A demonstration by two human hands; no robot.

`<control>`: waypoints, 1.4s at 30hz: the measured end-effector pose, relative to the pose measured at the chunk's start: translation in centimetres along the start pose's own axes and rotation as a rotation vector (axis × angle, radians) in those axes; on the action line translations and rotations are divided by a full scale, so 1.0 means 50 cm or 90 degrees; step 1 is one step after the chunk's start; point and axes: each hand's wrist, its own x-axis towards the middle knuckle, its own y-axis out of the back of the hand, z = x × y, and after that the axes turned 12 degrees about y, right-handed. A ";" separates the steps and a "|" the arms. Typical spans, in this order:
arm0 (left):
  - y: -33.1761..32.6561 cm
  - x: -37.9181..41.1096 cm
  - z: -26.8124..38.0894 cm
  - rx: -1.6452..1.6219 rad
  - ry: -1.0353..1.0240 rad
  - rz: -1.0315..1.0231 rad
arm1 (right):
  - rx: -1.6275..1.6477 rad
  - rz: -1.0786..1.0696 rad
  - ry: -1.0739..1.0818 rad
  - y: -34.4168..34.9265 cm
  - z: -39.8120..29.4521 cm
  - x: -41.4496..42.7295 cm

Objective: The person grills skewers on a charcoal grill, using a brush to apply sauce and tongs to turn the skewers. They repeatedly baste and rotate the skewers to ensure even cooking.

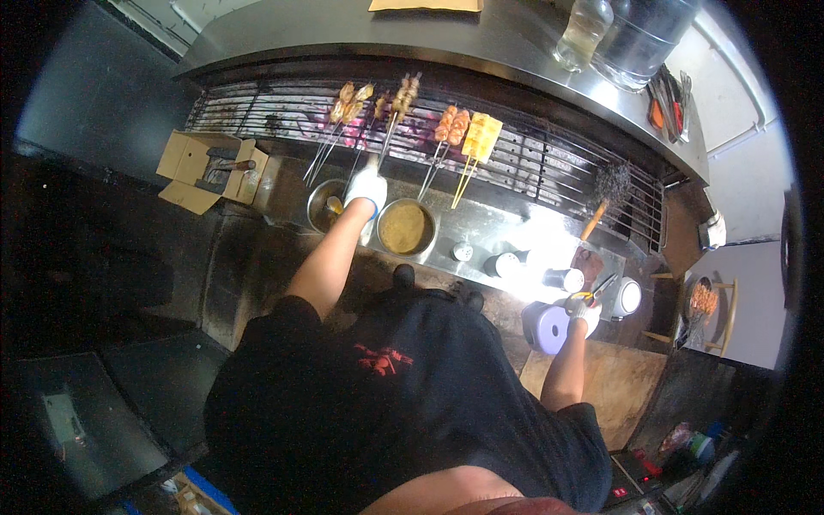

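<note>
My left hand [367,188], in a white glove, grips the lower ends of metal skewers. The browned meat pieces on these skewers [403,98] lie over the charcoal grill [515,151] and look slightly blurred. Below that hand, a steel bowl of yellowish-brown liquid [403,226] is on one side. Partly behind the wrist, another steel bowl [317,205] has a spoon or brush in it. At the right, my gloved right hand [586,313] holds scissors [600,288] with yellow-and-black handles, blades pointing away from me. A lilac lidded container [551,327] stands beside it.
Other skewers on the grill carry browned pieces [351,103], reddish meat [452,125] and yellow sheets [481,136]. Shakers [502,264] line the steel ledge. A wire brush [595,217] rests at the grill's right. An open cardboard box [177,158] holds dark charcoal-like pieces. Bottles [582,35] stand behind.
</note>
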 end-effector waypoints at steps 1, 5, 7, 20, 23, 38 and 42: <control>0.003 0.003 -0.014 -0.306 0.020 -0.219 | 0.044 0.024 0.009 0.015 0.001 -0.027; -0.006 0.019 -0.040 -0.970 0.162 -0.798 | 0.250 0.015 0.003 0.033 0.035 -0.129; -0.023 0.026 -0.041 -1.012 0.198 -0.873 | 0.061 -0.018 0.027 0.022 0.070 -0.167; -0.046 0.016 -0.056 -0.970 0.241 -0.865 | 0.212 -0.125 -0.144 -0.073 0.252 -0.272; -0.032 0.011 -0.041 -0.975 0.196 -0.862 | 0.258 -0.134 -0.181 -0.076 0.243 -0.285; -0.023 0.037 -0.010 -0.877 0.191 -0.745 | 0.342 -0.179 -0.233 -0.057 0.181 -0.320; -0.031 0.044 -0.017 -0.862 0.226 -0.774 | 0.331 -0.198 -0.222 -0.046 0.161 -0.319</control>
